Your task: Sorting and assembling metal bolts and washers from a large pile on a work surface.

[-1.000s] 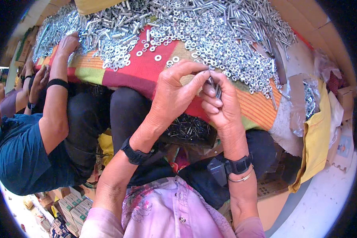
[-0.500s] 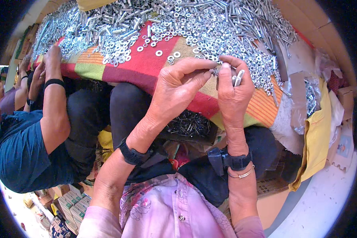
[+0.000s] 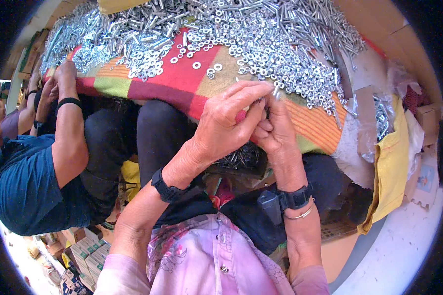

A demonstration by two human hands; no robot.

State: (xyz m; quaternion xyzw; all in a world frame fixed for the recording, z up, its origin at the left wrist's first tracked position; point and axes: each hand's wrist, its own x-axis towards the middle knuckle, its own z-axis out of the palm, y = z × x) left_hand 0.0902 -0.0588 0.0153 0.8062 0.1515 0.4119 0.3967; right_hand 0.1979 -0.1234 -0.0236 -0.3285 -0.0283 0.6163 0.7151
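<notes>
My left hand point(image 3: 231, 115) and my right hand point(image 3: 277, 130) meet in front of the patchwork cloth, fingers closed and fingertips touching. A slim silver bolt-like piece point(image 3: 276, 90) pokes up at the right fingertips. My left thumb and forefinger pinch close beside it, and whatever they grip is hidden. The right fingers curl inward, so the palm's contents cannot be seen. Just beyond the hands lie heaped silver nuts point(image 3: 300, 81), with flat washers point(image 3: 145, 66) spread farther left. Long silver bolts and sleeves point(image 3: 310, 24) are piled behind.
A red, green and orange checked cloth point(image 3: 167, 91) lies under the hardware. Below my hands sits a dark tray of black screws point(image 3: 238, 160). To the right hang a yellow sack point(image 3: 389, 172) and a bag of metal parts point(image 3: 382, 120). A co-worker point(image 3: 39, 172) sits at left.
My hands have drawn closer together and lower, toward me. The right hand has turned inward, hiding the silver cylindrical pieces that showed in its palm.
</notes>
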